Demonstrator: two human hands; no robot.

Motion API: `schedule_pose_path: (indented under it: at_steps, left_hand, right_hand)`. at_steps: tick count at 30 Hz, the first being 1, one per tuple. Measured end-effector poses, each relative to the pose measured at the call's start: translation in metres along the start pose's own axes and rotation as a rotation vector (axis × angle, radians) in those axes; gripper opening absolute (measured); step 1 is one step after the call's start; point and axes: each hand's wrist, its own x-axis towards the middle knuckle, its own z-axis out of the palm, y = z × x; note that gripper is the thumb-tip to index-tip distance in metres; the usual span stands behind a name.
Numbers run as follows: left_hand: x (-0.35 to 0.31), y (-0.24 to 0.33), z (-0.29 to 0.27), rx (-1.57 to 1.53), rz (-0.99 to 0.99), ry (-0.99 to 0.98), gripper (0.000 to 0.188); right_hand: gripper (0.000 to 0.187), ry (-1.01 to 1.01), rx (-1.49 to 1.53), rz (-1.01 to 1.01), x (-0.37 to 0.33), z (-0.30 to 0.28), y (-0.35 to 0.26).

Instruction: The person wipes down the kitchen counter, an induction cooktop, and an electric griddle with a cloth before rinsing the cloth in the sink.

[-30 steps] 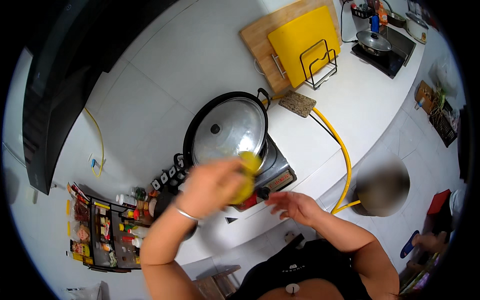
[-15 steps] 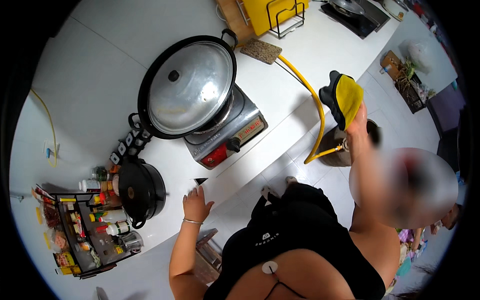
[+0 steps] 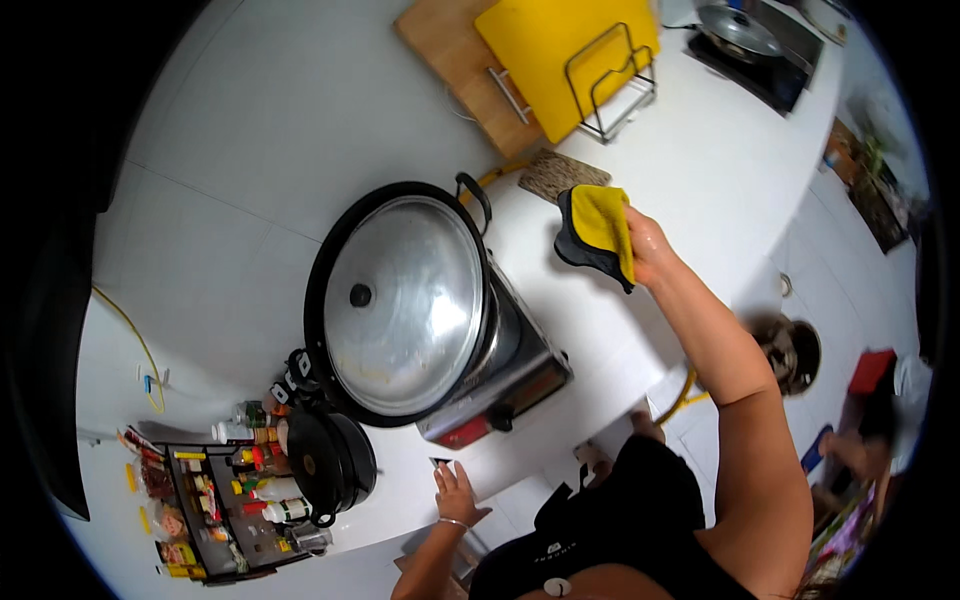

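Note:
My right hand (image 3: 650, 247) grips a folded cloth (image 3: 600, 222), yellow on one face and dark grey on the other, above the counter to the right of the wok. Fingers apart, my left hand (image 3: 459, 492) rests at the counter's front edge, next to a small dark triangular mark. A big black wok (image 3: 318, 340) with a domed silver lid (image 3: 400, 300) and black knob sits on a portable gas stove (image 3: 495, 395). Just beyond the cloth lies a speckled brown slab (image 3: 562, 176).
A yellow cutting board (image 3: 560, 60) and a wooden board (image 3: 450, 70) lean behind a black wire rack (image 3: 612, 85). A lidded pan (image 3: 738, 32) stands far right. Lower left are a black pot (image 3: 325, 460) and a rack of seasoning bottles (image 3: 215, 510). Another person's arm (image 3: 855, 455) shows at the right.
My right hand has carried the cloth leftward, from beyond the counter edge to over the counter beside the wok. My left hand stays by the edge. The view has shifted.

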Motion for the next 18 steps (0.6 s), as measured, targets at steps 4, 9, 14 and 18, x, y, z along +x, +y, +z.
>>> schedule_pose_path:
  at_steps: [4, 9, 14, 18]
  left_hand:
    - [0.025, 0.035, -0.003, 0.04, -0.207, -0.1, 0.127]
    - [0.04, 0.049, 0.012, -0.084, -0.384, 0.011, 0.114]
    - [0.042, 0.044, 0.033, -0.097, -0.462, -0.062, 0.129]
    - [0.045, 0.044, 0.021, -0.108, -0.476, -0.189, 0.082]
  right_hand:
    - [0.028, -0.078, -0.274, -0.092, 0.091, 0.004, 0.008]
    - [0.026, -0.204, -0.944, -0.391, 0.159, 0.047, 0.017]
    - [0.024, -0.459, -1.175, -0.782, 0.233, 0.152, 0.011]
    - [0.025, -0.373, -1.434, -1.037, 0.265, 0.243, -0.004]
